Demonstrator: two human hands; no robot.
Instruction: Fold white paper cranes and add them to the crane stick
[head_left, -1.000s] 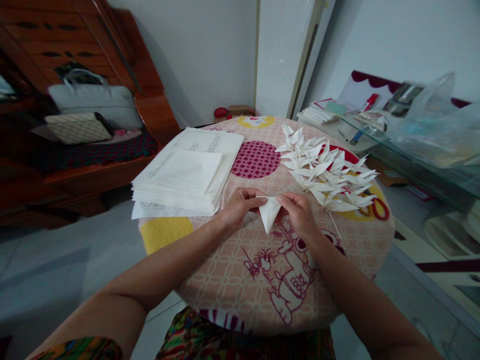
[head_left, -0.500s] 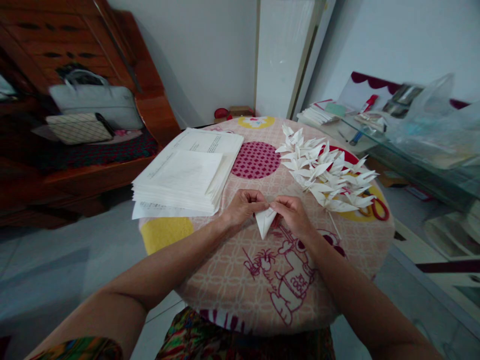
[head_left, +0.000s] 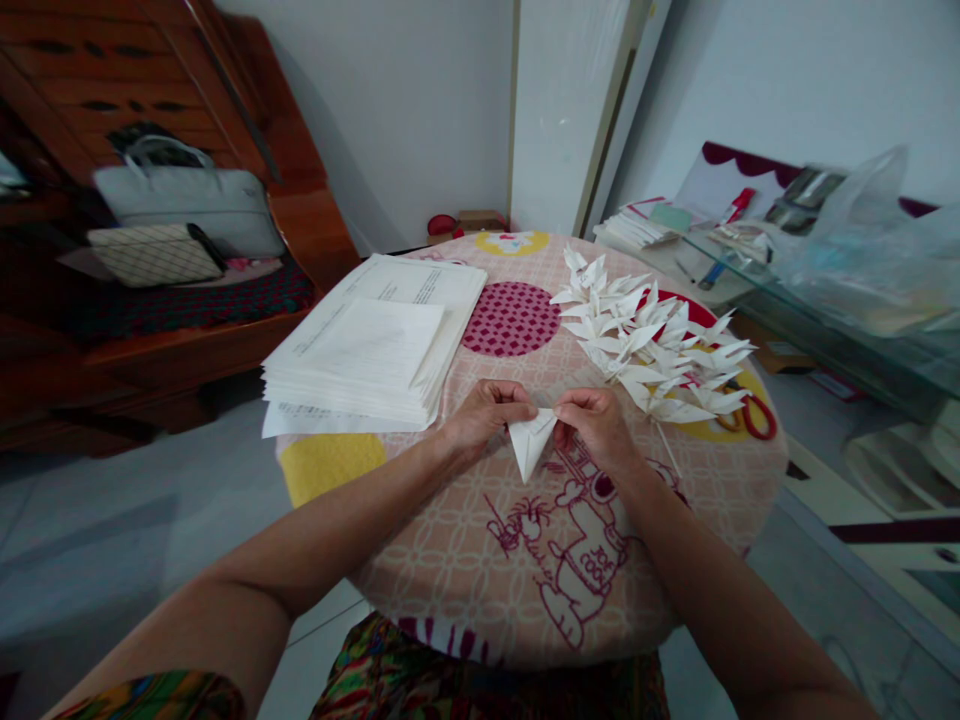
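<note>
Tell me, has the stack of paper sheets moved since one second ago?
No. The stack of paper sheets stays beside the red checked circle.

Small white folded paper (head_left: 531, 443), triangular, point toward the person, held just above the patterned tablecloth (head_left: 480, 560)

The table (head_left: 450, 560) bears a paper stack (head_left: 375, 345) left, folded pieces (head_left: 652, 345) right (seemingly over scissors (head_left: 754, 415)), paper triangle (head_left: 531, 442) between.
</note>
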